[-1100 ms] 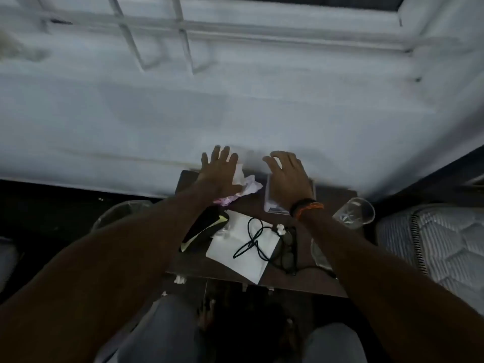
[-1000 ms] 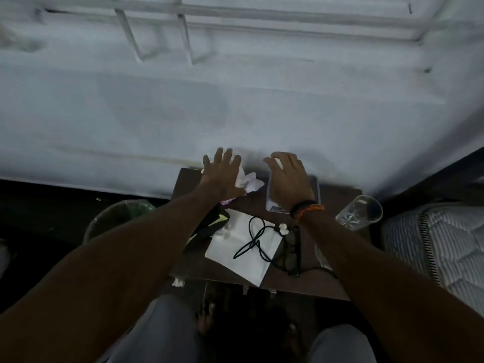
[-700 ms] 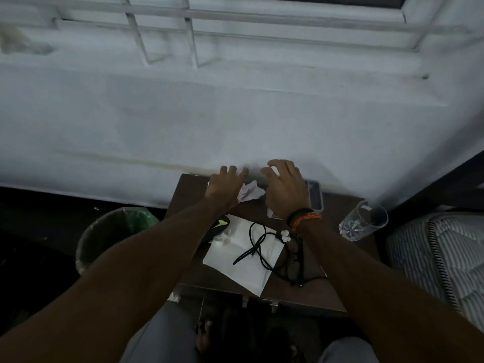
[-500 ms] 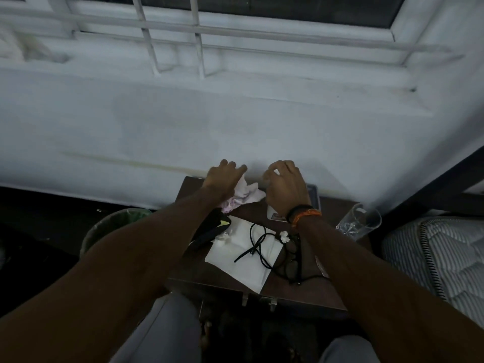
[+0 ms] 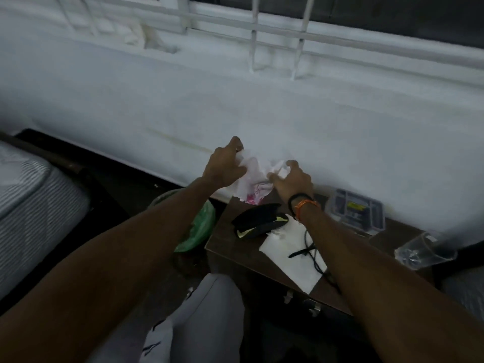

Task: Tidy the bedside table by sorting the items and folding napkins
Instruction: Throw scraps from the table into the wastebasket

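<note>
A crumpled white napkin with pink print hangs above the far left corner of the dark brown bedside table. My left hand pinches its left edge and my right hand pinches its right edge. On the table lie a black and yellow pouch, a flat white napkin with a black cable across it, a clear plastic box and a glass tumbler on its side.
A bin lined with a green bag stands on the floor left of the table. A white wall with a barred window rises right behind it. Striped mattresses sit at the far left and the right edge. My knees are below.
Both hands have closed on the printed napkin and lifted it off the table's back edge. My head has turned left, so the table now sits to the right.
</note>
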The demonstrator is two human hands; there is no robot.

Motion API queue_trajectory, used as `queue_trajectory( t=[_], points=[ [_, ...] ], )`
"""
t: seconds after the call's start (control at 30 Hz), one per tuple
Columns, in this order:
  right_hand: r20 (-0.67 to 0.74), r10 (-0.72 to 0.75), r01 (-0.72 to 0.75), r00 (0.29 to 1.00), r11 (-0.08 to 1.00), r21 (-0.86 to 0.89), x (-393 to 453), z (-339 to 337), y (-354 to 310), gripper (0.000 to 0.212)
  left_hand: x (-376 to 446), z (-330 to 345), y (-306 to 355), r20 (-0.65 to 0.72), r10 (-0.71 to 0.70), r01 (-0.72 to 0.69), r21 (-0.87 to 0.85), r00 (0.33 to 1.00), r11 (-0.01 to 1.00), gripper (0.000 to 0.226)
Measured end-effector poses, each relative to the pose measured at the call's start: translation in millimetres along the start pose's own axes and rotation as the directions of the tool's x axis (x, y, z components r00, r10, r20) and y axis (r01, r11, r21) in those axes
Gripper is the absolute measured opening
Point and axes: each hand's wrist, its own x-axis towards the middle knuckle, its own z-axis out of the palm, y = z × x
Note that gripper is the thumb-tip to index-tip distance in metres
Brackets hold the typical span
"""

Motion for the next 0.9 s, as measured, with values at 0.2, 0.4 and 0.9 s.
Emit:
queue_trajectory(
  t=[0.2, 0.4, 0.9],
  points=[
    [0.09, -0.114, 0.099, 0.989, 0.983, 0.152, -4.6, 73.0, -64.1, 0.048, -22.3, -37.4, -73.4, -0.117, -0.197, 0.172, -0.199, 0.973, 0.965, 0.034],
    [0.215, -0.175, 0.156, 0.961, 0.983, 0.102, -16.3, 161.2, -98.5, 0.052, -58.6, -46.6, -139.5, -0.079, -0.347, 0.301, -0.346, 0.934, 0.889, 0.028],
    [0.428, -0.066, 0.108, 0.901, 0.991, -0.074, -25.0, 207.8, -96.9, 0.068, -115.5, -9.9, -226.3, 0.215, -0.414, 0.43, -0.032, 0.885, 0.902, 0.097]
  ],
)
